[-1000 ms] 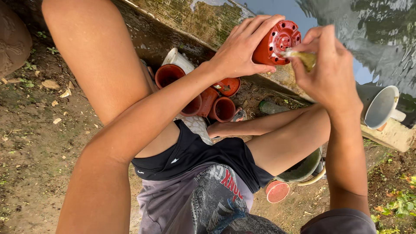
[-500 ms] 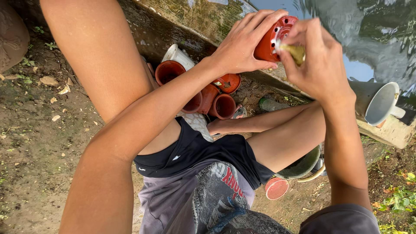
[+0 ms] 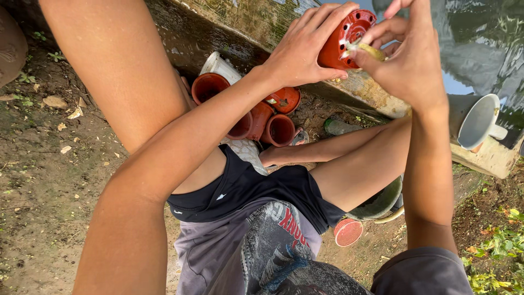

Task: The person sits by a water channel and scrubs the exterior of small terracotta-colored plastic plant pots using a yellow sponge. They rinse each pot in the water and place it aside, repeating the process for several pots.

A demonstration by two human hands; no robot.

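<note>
Bare dirt ground below; our left hand now grips the red plastic perforated pot higher up, our right hand pinching a yellowish scrubbing piece against its base.

Soft shaded daylight, sharp focus, wide-angle stretch at edges, no glare.

At the upper right of the frame, the left hand grips a red plastic pot turned bottom-out. The right hand presses a yellowish scrubber against its holed base. More red pots lie at upper centre.
</note>
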